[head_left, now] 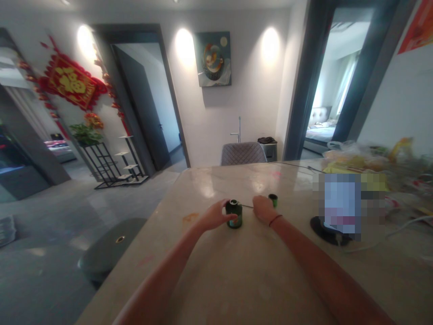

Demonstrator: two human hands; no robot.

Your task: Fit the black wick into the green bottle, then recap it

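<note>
A dark green spool of thread (pixel 234 214) stands upright on the pale marble table (pixel 243 271). My left hand (pixel 215 215) is wrapped around its left side. My right hand (pixel 263 209) is closed in a pinch a little to the right, and a thin thread runs taut from the spool's top to its fingers. A small green cap-like object (pixel 273 200) sits on the table just beyond my right hand. A dark band is around my right wrist.
A blurred-out object on a black round base (pixel 326 230) stands at the right, with a pile of bags and packets (pixel 372 162) behind it. A grey chair (pixel 243 153) is at the table's far end, a grey stool (pixel 108 248) at its left.
</note>
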